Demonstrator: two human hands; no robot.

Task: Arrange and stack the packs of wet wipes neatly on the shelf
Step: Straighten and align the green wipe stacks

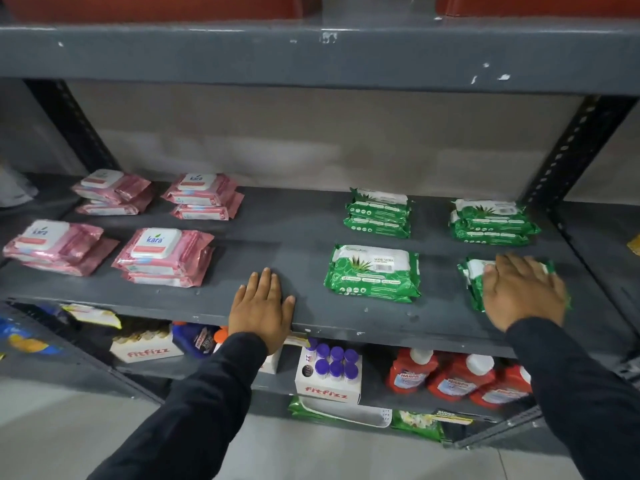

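Left hand [262, 308] lies flat, fingers spread, on the shelf [298, 237]; right hand [523, 292] presses spread on a green pack [476, 282].

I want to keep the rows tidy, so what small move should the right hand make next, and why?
Probably the right hand, lying flat on the front right green pack, should turn it a little to square it. That pack sits tilted, while the green pack beside it lies nearly parallel to the shelf edge. The left hand rests on bare shelf.

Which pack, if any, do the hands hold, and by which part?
None is gripped. The right hand lies flat on the front-right green pack; the left hand rests on the bare shelf.
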